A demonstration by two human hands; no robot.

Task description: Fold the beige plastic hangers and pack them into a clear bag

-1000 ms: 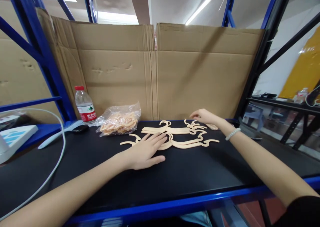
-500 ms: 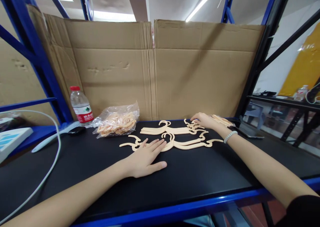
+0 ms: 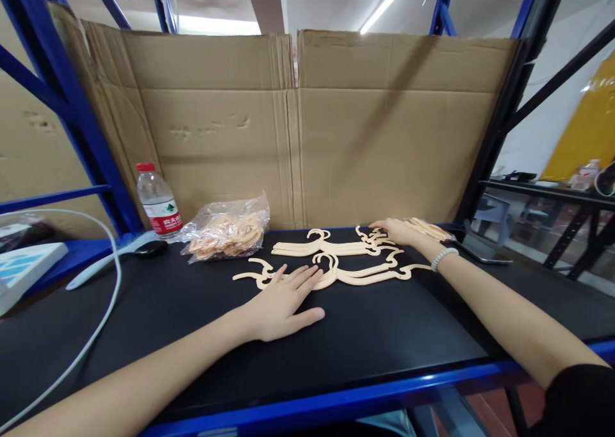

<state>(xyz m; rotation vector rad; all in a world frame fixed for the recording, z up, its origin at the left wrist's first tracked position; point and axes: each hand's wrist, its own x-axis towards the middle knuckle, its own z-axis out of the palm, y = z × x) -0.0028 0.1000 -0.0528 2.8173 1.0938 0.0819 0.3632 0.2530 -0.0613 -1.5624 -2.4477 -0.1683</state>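
Beige hangers (image 3: 346, 249), long axis L–R, hooks (image 3: 334, 266) twd cardboard (image 3: 379, 136)

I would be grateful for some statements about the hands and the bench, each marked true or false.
1. The left hand partly hides the nearer hangers. True.
2. The bottle has a blue cap. False: its cap is red.
3. The right hand is by the right end of the farther hangers. True.
4. The beaded bracelet is on the left arm. False: it is on the right arm.
5. The plastic bag near the bottle holds pale pieces. True.
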